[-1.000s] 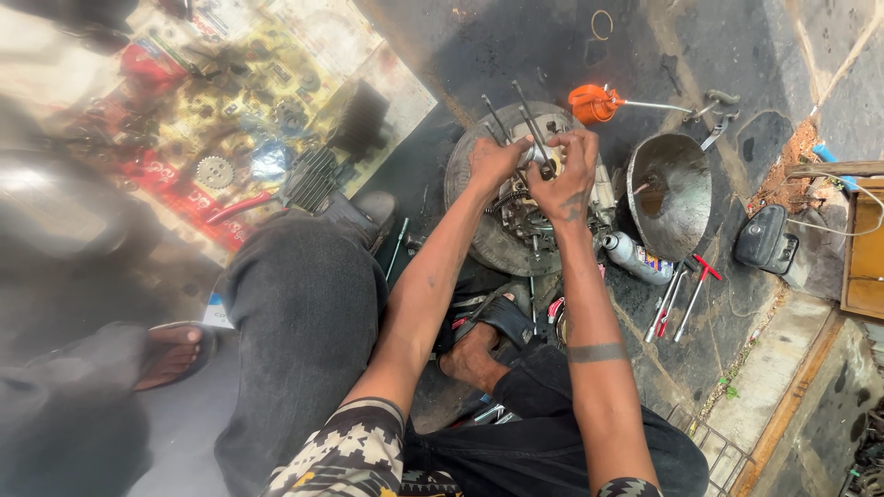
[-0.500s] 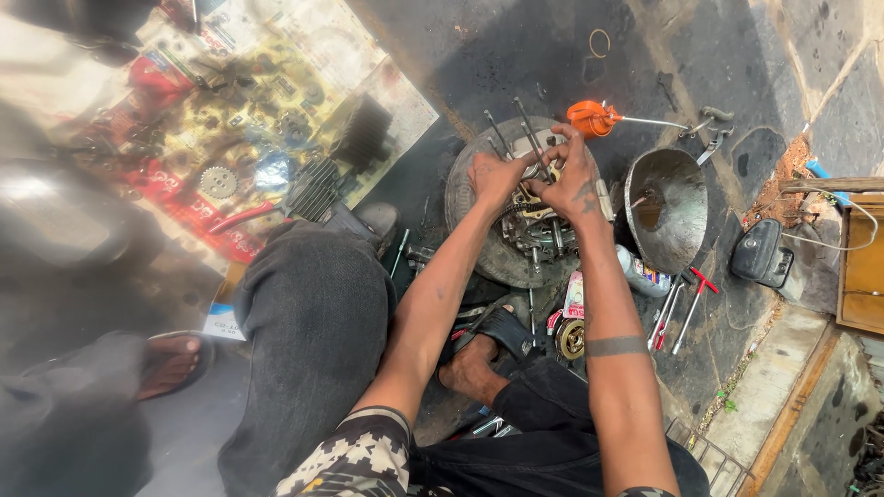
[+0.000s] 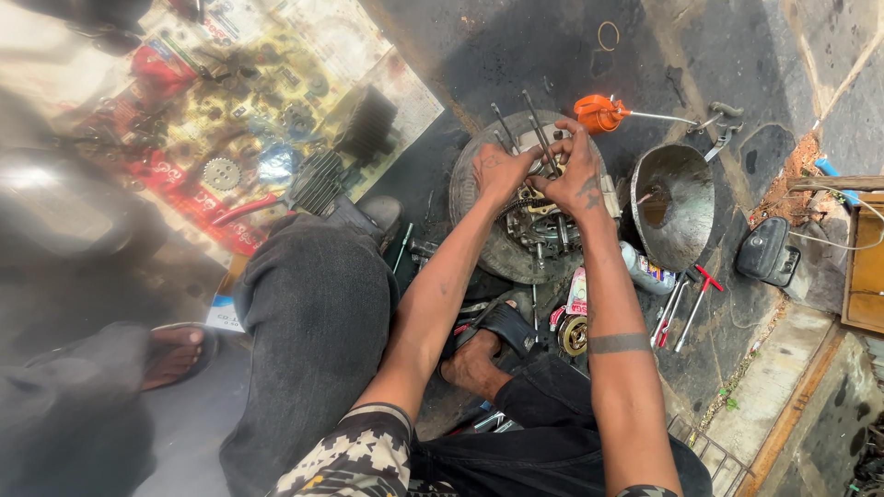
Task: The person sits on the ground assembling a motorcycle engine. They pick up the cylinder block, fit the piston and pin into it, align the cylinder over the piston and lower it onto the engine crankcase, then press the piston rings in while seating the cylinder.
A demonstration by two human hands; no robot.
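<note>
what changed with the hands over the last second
Little changed. Both hands drew a bit closer together on top of the engine block: the left hand and right hand now almost touch among the long studs. Nothing was picked up or let go. The orange oil can and metal funnel stayed put.

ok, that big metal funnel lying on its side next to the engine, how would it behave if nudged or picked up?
The metal funnel looks like thin sheet metal, so probably stiff yet light for its size. It lies on its side on the oil-stained ground, resting on a curved wall, so a push would likely roll it in an arc. Its surface looks grimy, possibly slippery.
</note>
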